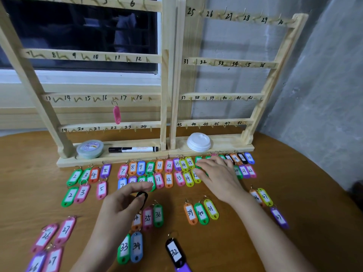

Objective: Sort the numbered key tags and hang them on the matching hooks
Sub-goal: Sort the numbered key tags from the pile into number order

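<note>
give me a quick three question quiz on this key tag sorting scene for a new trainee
1. True or false: a pink tag already hangs on the wooden rack.
2. What does the left hand hold? A) a black tag B) the marker C) the white lid
3. Name the number on the black tag lying nearest the camera.

Key: 1 true, it hangs from the row marked 13 to 18. 2 A, the black tag in the fingers, while the marker and white lid sit on the rack base. 3: 32. The right hand rests flat on the tag rows.
</note>
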`<move>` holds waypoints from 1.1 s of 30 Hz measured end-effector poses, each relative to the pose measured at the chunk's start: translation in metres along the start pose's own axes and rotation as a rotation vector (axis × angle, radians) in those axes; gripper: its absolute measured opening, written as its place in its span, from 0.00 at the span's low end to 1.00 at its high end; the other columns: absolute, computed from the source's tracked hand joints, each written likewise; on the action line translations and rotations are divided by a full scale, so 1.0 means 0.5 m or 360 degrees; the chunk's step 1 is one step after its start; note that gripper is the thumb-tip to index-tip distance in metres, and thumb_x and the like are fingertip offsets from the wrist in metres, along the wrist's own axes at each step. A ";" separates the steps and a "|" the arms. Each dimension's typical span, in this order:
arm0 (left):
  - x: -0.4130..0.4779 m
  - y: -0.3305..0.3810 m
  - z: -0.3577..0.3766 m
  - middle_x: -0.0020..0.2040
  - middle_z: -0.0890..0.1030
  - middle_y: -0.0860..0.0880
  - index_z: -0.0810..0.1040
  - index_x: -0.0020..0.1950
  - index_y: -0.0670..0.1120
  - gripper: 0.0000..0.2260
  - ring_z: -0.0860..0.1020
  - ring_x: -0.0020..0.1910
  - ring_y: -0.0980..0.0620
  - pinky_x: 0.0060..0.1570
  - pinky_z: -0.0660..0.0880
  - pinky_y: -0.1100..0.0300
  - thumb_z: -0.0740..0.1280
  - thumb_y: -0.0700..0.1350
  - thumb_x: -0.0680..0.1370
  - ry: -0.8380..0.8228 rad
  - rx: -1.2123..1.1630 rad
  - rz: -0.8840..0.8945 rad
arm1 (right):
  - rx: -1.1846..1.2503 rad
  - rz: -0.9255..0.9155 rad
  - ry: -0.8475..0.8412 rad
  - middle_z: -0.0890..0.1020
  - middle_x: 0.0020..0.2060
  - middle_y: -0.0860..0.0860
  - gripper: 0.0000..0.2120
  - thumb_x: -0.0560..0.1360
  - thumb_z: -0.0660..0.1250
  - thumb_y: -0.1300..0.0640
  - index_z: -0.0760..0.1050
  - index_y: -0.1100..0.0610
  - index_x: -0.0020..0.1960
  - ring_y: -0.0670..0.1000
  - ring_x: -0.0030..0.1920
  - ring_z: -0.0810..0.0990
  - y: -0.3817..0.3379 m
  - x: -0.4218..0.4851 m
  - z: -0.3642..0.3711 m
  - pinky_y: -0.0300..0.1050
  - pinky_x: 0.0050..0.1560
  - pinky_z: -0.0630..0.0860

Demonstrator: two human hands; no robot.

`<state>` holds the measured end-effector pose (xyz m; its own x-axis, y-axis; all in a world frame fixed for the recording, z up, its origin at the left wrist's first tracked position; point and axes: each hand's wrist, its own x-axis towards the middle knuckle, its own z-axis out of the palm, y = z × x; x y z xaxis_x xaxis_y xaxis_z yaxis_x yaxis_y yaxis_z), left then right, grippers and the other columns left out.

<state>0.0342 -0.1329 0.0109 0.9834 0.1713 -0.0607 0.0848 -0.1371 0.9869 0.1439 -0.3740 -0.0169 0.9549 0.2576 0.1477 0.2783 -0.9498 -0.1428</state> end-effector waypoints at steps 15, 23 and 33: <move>-0.008 0.011 0.001 0.45 0.85 0.58 0.83 0.47 0.49 0.14 0.80 0.47 0.64 0.42 0.73 0.67 0.63 0.33 0.78 -0.0028 -0.0041 -0.0029 | -0.0167 0.0210 0.0135 0.73 0.66 0.39 0.43 0.73 0.26 0.32 0.72 0.44 0.68 0.46 0.67 0.66 0.030 -0.123 0.005 0.47 0.62 0.61; -0.005 0.009 0.000 0.43 0.85 0.59 0.83 0.48 0.48 0.13 0.80 0.45 0.64 0.38 0.74 0.72 0.63 0.32 0.78 -0.0019 -0.0028 -0.0033 | -0.0137 0.0247 0.0233 0.71 0.68 0.41 0.43 0.73 0.28 0.31 0.69 0.46 0.70 0.48 0.68 0.64 0.020 -0.097 -0.014 0.49 0.65 0.59; -0.002 0.004 -0.003 0.41 0.85 0.53 0.84 0.47 0.52 0.14 0.81 0.44 0.58 0.41 0.73 0.62 0.64 0.35 0.78 0.0019 0.0026 -0.0083 | -0.0203 0.0122 0.0033 0.68 0.70 0.41 0.40 0.72 0.30 0.32 0.69 0.46 0.70 0.48 0.69 0.61 0.006 -0.011 -0.001 0.50 0.65 0.58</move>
<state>0.0329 -0.1318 0.0131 0.9755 0.1902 -0.1104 0.1389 -0.1437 0.9798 0.1395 -0.3785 -0.0175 0.9702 0.1811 0.1613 0.1881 -0.9817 -0.0293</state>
